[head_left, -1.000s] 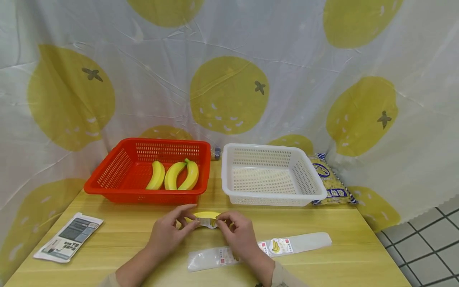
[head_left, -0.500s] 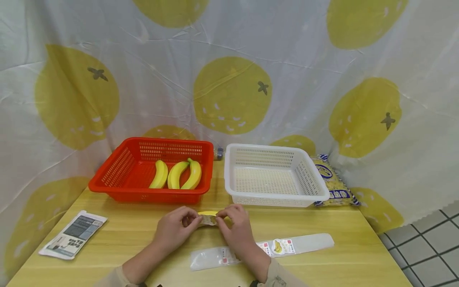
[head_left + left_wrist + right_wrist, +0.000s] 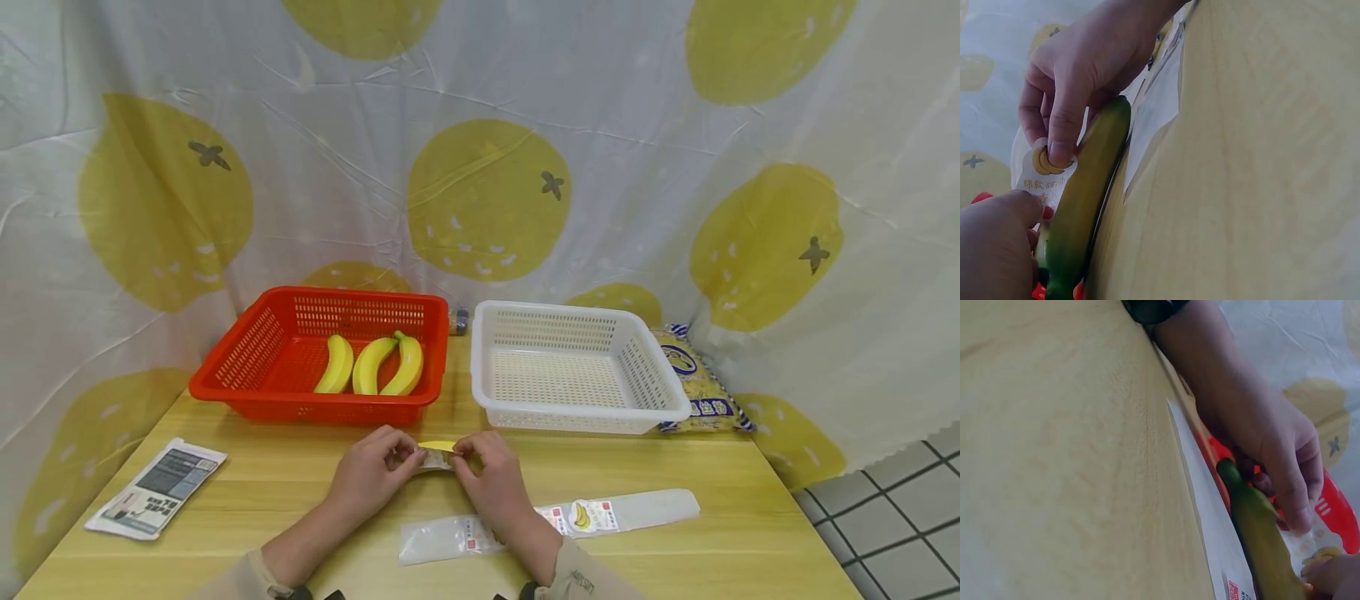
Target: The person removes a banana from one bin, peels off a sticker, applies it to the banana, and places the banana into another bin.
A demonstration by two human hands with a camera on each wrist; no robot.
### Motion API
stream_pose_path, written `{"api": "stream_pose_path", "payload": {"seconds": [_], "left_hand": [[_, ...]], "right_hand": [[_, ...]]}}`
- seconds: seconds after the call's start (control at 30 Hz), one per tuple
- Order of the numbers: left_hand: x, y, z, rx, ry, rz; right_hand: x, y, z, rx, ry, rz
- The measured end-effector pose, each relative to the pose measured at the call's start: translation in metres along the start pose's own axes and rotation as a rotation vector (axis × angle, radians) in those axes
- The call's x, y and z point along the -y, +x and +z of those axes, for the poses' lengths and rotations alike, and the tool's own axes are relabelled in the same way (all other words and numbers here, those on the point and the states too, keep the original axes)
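In the middle of the wooden table (image 3: pixel 270 471), holds up a small white banana sticker (image 3: pixel 1055 181) with two hands. Pinches one end between thumb and finger of the left hand (image 3: pixel 375 471), with only a thin gap for the sticker. Pinches the other end the same way with the right hand (image 3: pixel 491 475), thumb partly over the banana drawing (image 3: pixel 1041 162). Has both hands close together, with fingers bent. Shows Chinese writing on the sticker too, next to the drawing.

Right under the sticker, has a yellow banana (image 3: pixel 1088 187) with green ends, lying sideways on the table with its stem to the left. Cannot tell about any touching between sticker and banana.

Nearer the front, has a long pale strip of banana stickers (image 3: pixel 592 517) running under the right arm. On the left side, shows a flat white packet (image 3: pixel 157 492) with a dark patch and writing. At the back left, has a red plastic basket (image 3: pixel 322 410) with three more bananas (image 3: pixel 367 367) inside. Next to the red one, a bit apart, has a white plastic basket (image 3: pixel 577 419). Between the baskets, shows a small blue-and-clear thing (image 3: pixel 459 322), mostly hidden. Beside the white basket, has a yellow food packet (image 3: pixel 701 383) with blue stripy ends. Behind everything, has a white curtain (image 3: pixel 322 208) with big yellow fruit.
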State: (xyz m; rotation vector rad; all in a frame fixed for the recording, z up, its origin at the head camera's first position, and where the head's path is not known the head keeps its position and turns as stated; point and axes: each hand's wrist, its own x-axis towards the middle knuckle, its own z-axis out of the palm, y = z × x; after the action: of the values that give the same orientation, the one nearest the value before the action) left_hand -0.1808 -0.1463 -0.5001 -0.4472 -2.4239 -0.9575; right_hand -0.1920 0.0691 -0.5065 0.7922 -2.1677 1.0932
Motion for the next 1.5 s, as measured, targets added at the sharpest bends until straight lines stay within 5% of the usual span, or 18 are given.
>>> {"api": "stream_pose_path", "payload": {"seconds": [0.3,0.63,0.83,1.0,1.5], "left_hand": [[-0.0002,0.0001,0.0014,-0.001,0.014,0.022],[-0.0035,0.0019,0.0017,0.045,0.045,-0.072],[0.0005,0.0008,0.0031,-0.023,0.068,0.034],[0.0027,0.0009,0.0032,0.000,0.045,0.111],[0.0010,-0.0014,0.0030,0.016,0.049,0.157]], "right_hand": [[-0.0001,-0.0007,0.0010,0.009,-0.033,-0.009],[0.0021,0.0003,0.0007,0.023,-0.046,0.001],[0.0041,-0.0011,0.0001,0.059,-0.028,0.062],[0.0033,-0.0019,0.0007,0.055,-0.014,0.088],[0.0001,-0.0042,0.0007,0.110,0.033,0.010]]}}
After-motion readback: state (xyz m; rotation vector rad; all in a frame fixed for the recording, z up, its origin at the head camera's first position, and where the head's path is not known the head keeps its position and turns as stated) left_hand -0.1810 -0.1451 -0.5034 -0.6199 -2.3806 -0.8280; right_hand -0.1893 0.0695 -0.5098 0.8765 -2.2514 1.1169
